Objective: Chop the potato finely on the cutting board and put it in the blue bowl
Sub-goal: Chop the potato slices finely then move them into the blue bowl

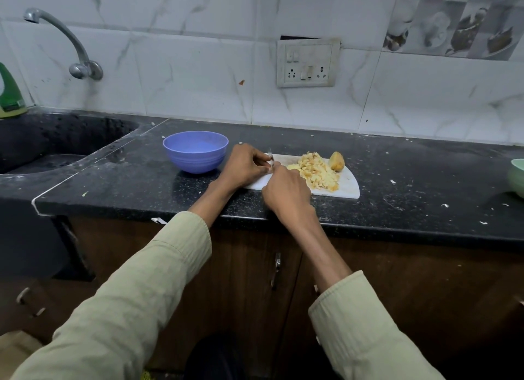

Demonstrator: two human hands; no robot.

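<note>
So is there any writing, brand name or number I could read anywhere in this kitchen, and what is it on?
None can be read.
Green object by the sink: a dark band near its base may be a label, too blurred to read.
Switchboard on the wall: only switches and sockets, no legible marking.
Cutting board: a tiny dark mark on its near edge, too small to read.
Blue bowl: no writing visible.

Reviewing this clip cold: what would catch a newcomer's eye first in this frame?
Most likely the yellow heap of chopped potato on the white cutting board, with an uncut potato piece at its far right. Both hands meet at the board's left end, the left hand and right hand around a small knife. The blue bowl stands empty just left.
</note>
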